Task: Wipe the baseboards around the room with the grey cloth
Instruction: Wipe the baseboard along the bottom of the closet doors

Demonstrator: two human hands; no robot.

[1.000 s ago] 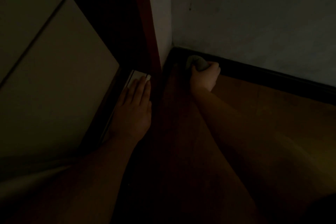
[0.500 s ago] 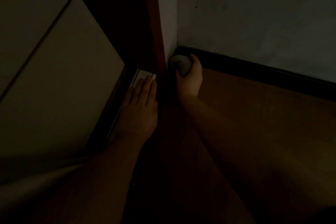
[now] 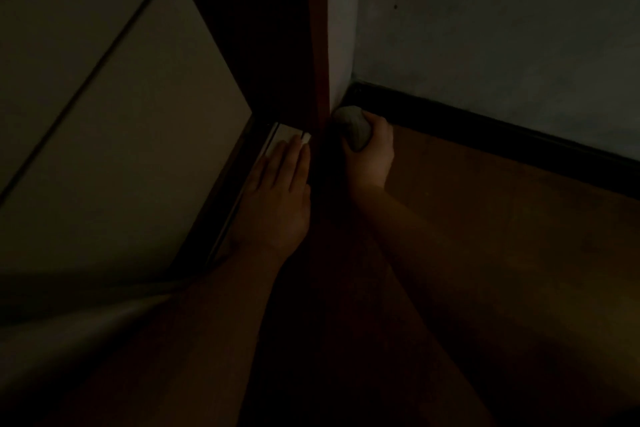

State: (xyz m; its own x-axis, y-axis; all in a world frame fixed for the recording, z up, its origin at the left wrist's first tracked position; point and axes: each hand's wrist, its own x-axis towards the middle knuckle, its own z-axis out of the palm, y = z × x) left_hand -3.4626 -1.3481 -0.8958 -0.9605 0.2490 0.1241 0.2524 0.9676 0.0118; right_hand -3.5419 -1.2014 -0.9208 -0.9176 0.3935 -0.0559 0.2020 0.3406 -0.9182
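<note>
Head view shows a dim corner of the room, where the right hand (image 3: 369, 152) grips the balled grey cloth (image 3: 352, 127), fingers curled round it, pressing it low against the foot of the red-brown door frame (image 3: 318, 45), right where the dark baseboard (image 3: 485, 128) ends at the wall corner. A second ago that hand held the cloth further right, on the baseboard itself; it has since slid left into the corner, so this run of board looks wiped to its end. The left hand (image 3: 277, 191) lies flat, fingers straight and together, on the pale door threshold (image 3: 282, 133) at the frame's other side, as before. Next, by this judgement, comes another stretch of board.
</note>
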